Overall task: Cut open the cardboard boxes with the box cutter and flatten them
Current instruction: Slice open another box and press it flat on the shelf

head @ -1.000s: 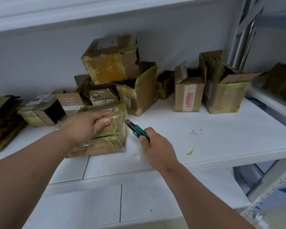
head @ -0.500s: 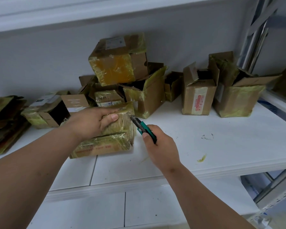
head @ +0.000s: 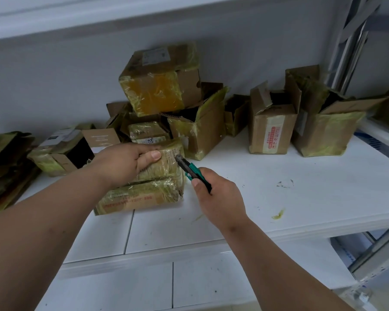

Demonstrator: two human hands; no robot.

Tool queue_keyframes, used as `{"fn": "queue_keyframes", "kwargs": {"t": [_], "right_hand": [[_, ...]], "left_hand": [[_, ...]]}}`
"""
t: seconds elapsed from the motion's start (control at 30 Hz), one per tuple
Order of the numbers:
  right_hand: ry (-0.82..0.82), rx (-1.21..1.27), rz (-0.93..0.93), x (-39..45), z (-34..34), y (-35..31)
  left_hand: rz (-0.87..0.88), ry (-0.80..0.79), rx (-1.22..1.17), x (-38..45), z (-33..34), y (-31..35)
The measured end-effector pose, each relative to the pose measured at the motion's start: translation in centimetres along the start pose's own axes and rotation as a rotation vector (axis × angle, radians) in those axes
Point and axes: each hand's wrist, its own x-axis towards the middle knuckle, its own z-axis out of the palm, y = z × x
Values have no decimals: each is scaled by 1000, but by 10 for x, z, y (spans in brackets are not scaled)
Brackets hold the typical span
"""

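The taped box (head: pixel 144 187) lay at the front of the white shelf (head: pixel 267 198). The left hand (head: pixel 124 162) gripped its top from above, thumb curled over the near face. The right hand (head: pixel 218 196), fist closed round the green box cutter (head: pixel 191 170), held the tip against the box's upper right corner, forearm angled up from below.

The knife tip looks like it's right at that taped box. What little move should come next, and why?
Probably draw the box cutter along the taped top edge of the front box. The right hand grips the cutter with its tip at the box's upper right corner, and the left hand steadies the box from above. The box looks fully wrapped in tape, with no cut visible.
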Motion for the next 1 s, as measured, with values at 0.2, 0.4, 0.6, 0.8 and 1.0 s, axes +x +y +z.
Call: {"fn": "queue_keyframes", "kwargs": {"t": [0.2, 0.4, 0.6, 0.8, 1.0], "right_hand": [[33, -70, -59, -3, -1, 5], [-4, -99, -51, -16, -1, 12], [-20, -166, -80, -26, 0, 18], [-218, -350, -130, -33, -2, 19], [-62, -294, -39, -35, -11, 22]], "left_hand": [[13, -16, -4, 1, 1, 1], [46, -36, 31, 1, 3, -1], [24, -12, 41, 2, 4, 2], [5, -15, 17, 2, -3, 4], [-86, -37, -40, -3, -3, 5]]}}
